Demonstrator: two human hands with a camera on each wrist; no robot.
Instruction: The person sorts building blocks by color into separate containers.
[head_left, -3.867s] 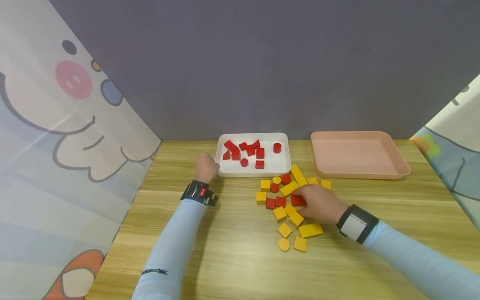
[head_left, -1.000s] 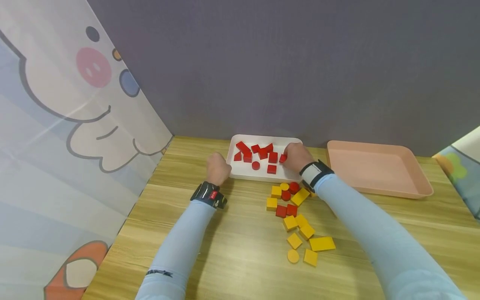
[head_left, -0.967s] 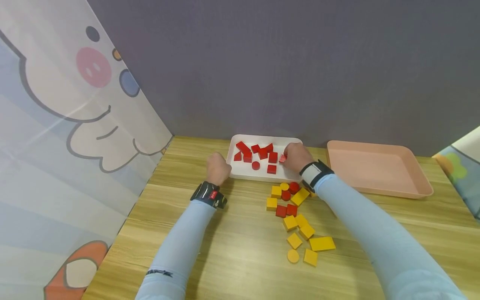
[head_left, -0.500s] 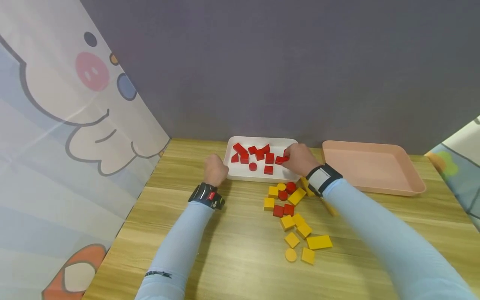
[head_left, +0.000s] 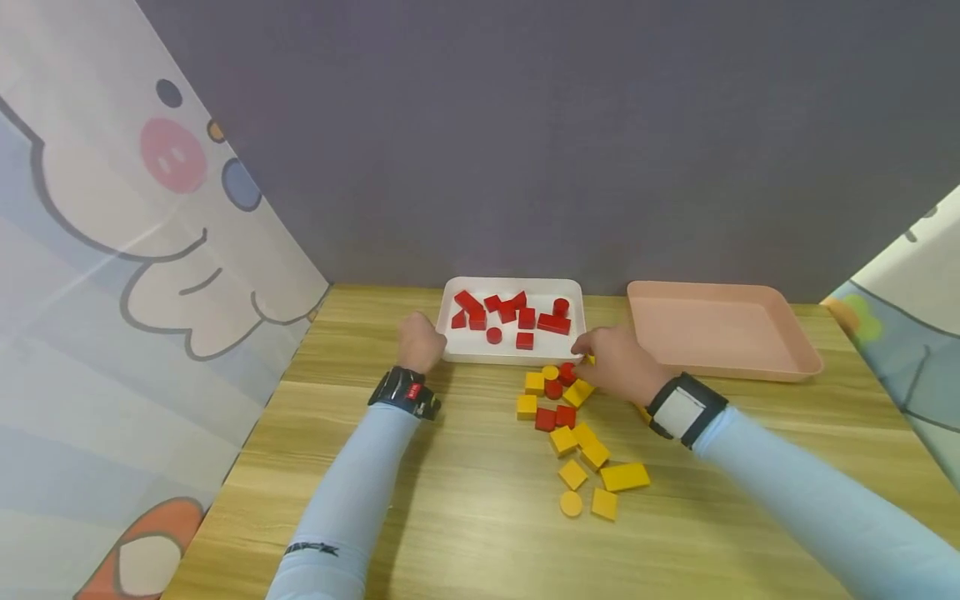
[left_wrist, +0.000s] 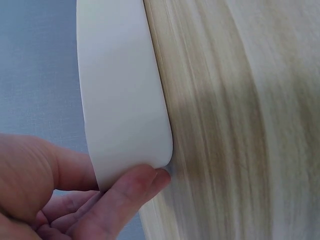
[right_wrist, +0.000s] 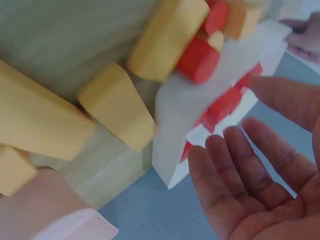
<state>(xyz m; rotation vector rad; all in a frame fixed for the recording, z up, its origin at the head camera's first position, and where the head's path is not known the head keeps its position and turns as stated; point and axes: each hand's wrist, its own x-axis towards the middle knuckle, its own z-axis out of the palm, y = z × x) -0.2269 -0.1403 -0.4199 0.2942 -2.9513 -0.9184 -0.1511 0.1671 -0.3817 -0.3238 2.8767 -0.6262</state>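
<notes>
My left hand (head_left: 422,343) pinches the left end of a white tray (head_left: 487,359) between thumb and fingers; the left wrist view shows them at the tray's corner (left_wrist: 131,115). Several red blocks lie in the tray, among them a long red block (head_left: 554,324) near its right end. My right hand (head_left: 621,363) hovers beside the tray's front right corner, fingers spread and holding nothing. Below it are a red cylinder (head_left: 567,372) and a yellow block (head_left: 579,392). The hand hides part of the yellow blocks there.
In front of the tray, several yellow blocks (head_left: 625,477) and a few red ones (head_left: 546,418) are scattered on the wooden table (head_left: 465,533). A pink tray (head_left: 720,372) stands at the back right, against the grey panel (head_left: 525,150).
The right hand carried a long red block from the pile into the white tray, let it go and drew back toward the front right. The left hand stays at the tray.
</notes>
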